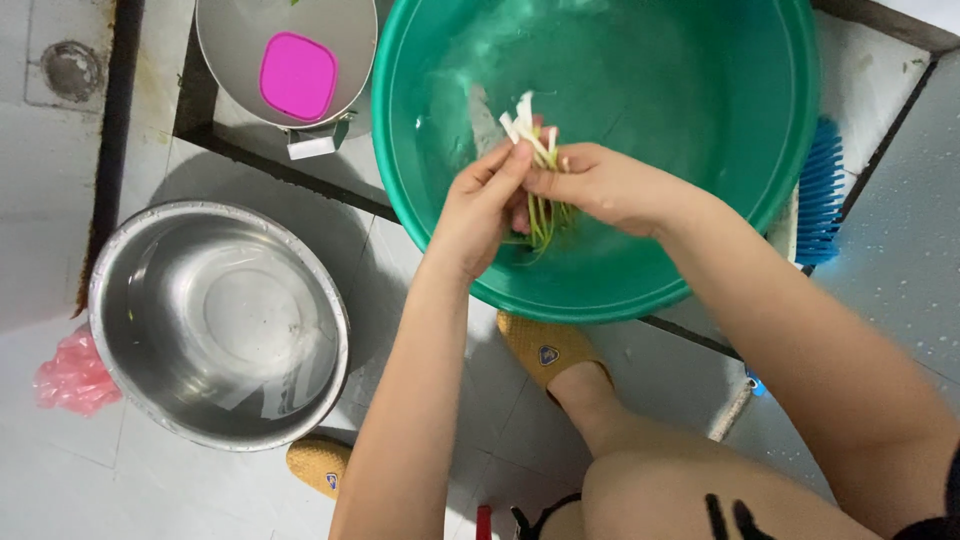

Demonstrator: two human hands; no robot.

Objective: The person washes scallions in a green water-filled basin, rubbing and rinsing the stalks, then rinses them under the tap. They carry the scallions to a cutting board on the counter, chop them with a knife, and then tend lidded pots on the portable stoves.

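Head view looks down past bare knees and yellow slippers (545, 348) on wet tile. Nearer, a steel bowl (125, 310) of clear water sits apart. Over the green basin (700, 110), the left hand (478, 215) pinches the spring onions (540, 165) between thumb and fingers, while the right hand (605, 185) is closed around the bunch. Best done, I'd say, by keeping the white ends together and rubbing gently, low over the basin.
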